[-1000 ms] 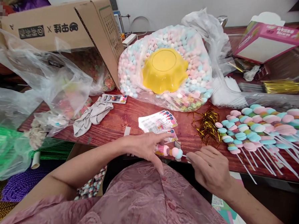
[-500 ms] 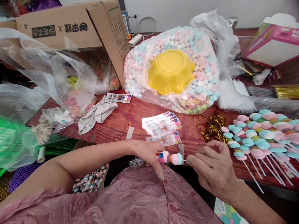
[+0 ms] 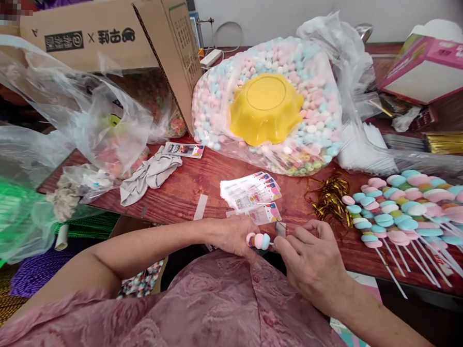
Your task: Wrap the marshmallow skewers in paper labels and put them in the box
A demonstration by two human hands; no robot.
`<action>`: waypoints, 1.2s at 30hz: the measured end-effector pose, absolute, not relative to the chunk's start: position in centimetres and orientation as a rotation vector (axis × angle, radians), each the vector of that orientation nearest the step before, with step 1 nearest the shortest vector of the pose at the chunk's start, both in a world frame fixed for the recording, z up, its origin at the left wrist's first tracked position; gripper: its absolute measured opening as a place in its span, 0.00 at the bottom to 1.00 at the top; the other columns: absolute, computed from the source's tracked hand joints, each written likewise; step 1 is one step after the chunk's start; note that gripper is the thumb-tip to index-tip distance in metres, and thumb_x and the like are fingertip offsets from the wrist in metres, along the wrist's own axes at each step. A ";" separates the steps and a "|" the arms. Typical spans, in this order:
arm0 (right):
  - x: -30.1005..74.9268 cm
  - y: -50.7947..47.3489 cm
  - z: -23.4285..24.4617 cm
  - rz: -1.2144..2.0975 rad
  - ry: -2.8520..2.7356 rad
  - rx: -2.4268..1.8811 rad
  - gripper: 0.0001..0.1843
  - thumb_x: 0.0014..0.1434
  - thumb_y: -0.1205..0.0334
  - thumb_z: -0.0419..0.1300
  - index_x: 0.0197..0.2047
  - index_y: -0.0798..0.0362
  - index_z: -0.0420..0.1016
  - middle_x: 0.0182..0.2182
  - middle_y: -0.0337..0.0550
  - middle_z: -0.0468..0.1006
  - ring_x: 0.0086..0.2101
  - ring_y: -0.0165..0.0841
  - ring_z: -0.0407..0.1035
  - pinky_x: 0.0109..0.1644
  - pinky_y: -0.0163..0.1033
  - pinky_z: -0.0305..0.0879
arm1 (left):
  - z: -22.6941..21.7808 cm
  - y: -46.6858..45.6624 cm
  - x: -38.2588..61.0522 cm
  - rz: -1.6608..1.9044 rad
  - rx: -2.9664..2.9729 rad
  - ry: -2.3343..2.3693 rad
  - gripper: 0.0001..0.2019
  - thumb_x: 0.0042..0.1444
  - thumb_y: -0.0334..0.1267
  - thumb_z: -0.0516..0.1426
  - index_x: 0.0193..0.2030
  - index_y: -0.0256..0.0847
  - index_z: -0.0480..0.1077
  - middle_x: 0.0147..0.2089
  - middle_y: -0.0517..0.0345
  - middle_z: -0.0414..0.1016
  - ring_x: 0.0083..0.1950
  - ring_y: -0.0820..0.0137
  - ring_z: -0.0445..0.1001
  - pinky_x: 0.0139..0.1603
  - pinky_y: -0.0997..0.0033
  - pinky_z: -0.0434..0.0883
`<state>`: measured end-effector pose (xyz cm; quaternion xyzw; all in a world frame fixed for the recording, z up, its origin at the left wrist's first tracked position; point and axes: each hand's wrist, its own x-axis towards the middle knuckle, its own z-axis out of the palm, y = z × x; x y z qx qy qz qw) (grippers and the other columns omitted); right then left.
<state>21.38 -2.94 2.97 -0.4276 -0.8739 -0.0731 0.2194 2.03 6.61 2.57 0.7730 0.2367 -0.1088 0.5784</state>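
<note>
Low in front of my body, a marshmallow skewer [image 3: 259,241] with pink and pale blue pieces lies between my hands. My left hand [image 3: 232,234] is wrapped round its left part, which the fingers hide. At the other end my right hand [image 3: 314,260] pinches the white stick just past the blue marshmallow. Just beyond the hands, a fanned stack of printed cards [image 3: 249,192] rests on the table. To the right of my right hand lies a pile of finished marshmallow skewers [image 3: 404,211], with a bundle of gold twist ties [image 3: 331,199] beside it.
A big clear bag of marshmallows [image 3: 212,102] fills the table's back, a yellow bowl [image 3: 266,108] upside down on it. At left are a cardboard box [image 3: 95,37], plastic bags [image 3: 113,120] and a grey cloth [image 3: 151,177]. A pink-and-white box [image 3: 435,65] stands back right.
My right hand has moved left, towards my left hand, taking the skewer with it. Less of the skewer shows now, and my left thumb has drawn in against it.
</note>
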 end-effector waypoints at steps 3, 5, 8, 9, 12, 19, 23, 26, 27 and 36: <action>22.4 -2.7 3.0 -0.074 -2.392 -1.090 0.11 0.61 0.75 0.50 0.33 0.53 0.69 0.21 0.36 0.70 0.27 0.31 0.62 0.45 0.46 0.53 | 3.0 7.5 1.1 -0.180 1.761 0.543 0.26 0.33 0.49 0.72 0.38 0.40 0.70 0.33 0.66 0.68 0.35 0.72 0.67 0.33 0.76 0.62; 23.4 -2.7 3.1 -0.028 -2.370 -1.035 0.10 0.60 0.76 0.51 0.36 0.53 0.70 0.23 0.36 0.73 0.28 0.30 0.63 0.48 0.48 0.54 | 3.0 7.9 0.4 -0.242 1.681 0.506 0.32 0.30 0.46 0.73 0.44 0.42 0.70 0.39 0.63 0.72 0.40 0.68 0.70 0.38 0.73 0.66; 24.4 -2.8 3.2 -0.108 -2.322 -0.961 0.10 0.59 0.75 0.54 0.39 0.52 0.70 0.25 0.36 0.76 0.29 0.31 0.67 0.49 0.49 0.54 | 2.2 7.9 -0.1 -0.468 1.414 0.445 0.24 0.33 0.45 0.72 0.36 0.40 0.70 0.30 0.63 0.73 0.32 0.69 0.71 0.33 0.71 0.68; 24.6 -2.8 3.3 -0.149 -2.318 -0.939 0.10 0.59 0.75 0.54 0.40 0.52 0.71 0.25 0.36 0.76 0.30 0.31 0.68 0.50 0.50 0.54 | 1.9 7.7 -0.1 -0.502 1.344 0.451 0.22 0.34 0.45 0.71 0.32 0.40 0.69 0.27 0.64 0.71 0.28 0.70 0.69 0.30 0.71 0.67; 24.8 -2.8 3.3 -0.195 -2.362 -0.986 0.10 0.58 0.76 0.54 0.38 0.52 0.71 0.23 0.35 0.75 0.27 0.30 0.66 0.49 0.49 0.54 | 1.5 7.1 0.2 -0.399 1.428 0.552 0.21 0.36 0.48 0.70 0.26 0.39 0.65 0.23 0.66 0.66 0.25 0.73 0.66 0.28 0.72 0.65; 24.8 -3.1 3.1 0.148 -2.349 -1.173 0.09 0.65 0.72 0.50 0.34 0.53 0.66 0.23 0.35 0.69 0.26 0.29 0.61 0.41 0.43 0.53 | 3.3 6.4 0.7 -0.187 2.379 0.875 0.10 0.53 0.41 0.60 0.39 0.38 0.71 0.37 0.54 0.75 0.38 0.64 0.73 0.38 0.69 0.66; 24.3 -3.6 2.8 0.189 -2.280 -1.262 0.09 0.65 0.71 0.49 0.33 0.53 0.65 0.24 0.36 0.69 0.25 0.29 0.60 0.38 0.41 0.53 | 3.1 5.8 0.8 -0.192 2.577 0.943 0.10 0.55 0.39 0.57 0.42 0.37 0.71 0.40 0.50 0.75 0.40 0.62 0.73 0.38 0.69 0.65; 23.9 -3.8 2.8 -0.050 -2.294 -1.259 0.07 0.63 0.73 0.52 0.35 0.53 0.66 0.23 0.36 0.69 0.26 0.30 0.60 0.42 0.45 0.54 | 3.1 5.9 1.0 -0.127 2.361 0.913 0.15 0.53 0.48 0.61 0.39 0.37 0.72 0.35 0.55 0.74 0.36 0.65 0.72 0.36 0.71 0.64; 23.7 -3.8 2.8 -0.127 -2.318 -1.233 0.07 0.61 0.74 0.52 0.36 0.53 0.67 0.22 0.35 0.69 0.26 0.31 0.61 0.44 0.47 0.54 | 3.1 6.0 1.1 -0.113 2.241 0.863 0.17 0.51 0.50 0.63 0.37 0.37 0.72 0.33 0.58 0.73 0.35 0.67 0.71 0.35 0.72 0.64; 25.1 -2.3 2.4 -0.286 -2.450 -0.864 0.09 0.63 0.73 0.53 0.40 0.50 0.69 0.25 0.35 0.76 0.28 0.29 0.64 0.48 0.50 0.57 | 2.6 6.9 0.8 -0.481 1.417 0.412 0.26 0.27 0.47 0.74 0.23 0.40 0.62 0.22 0.69 0.61 0.24 0.77 0.58 0.24 0.75 0.55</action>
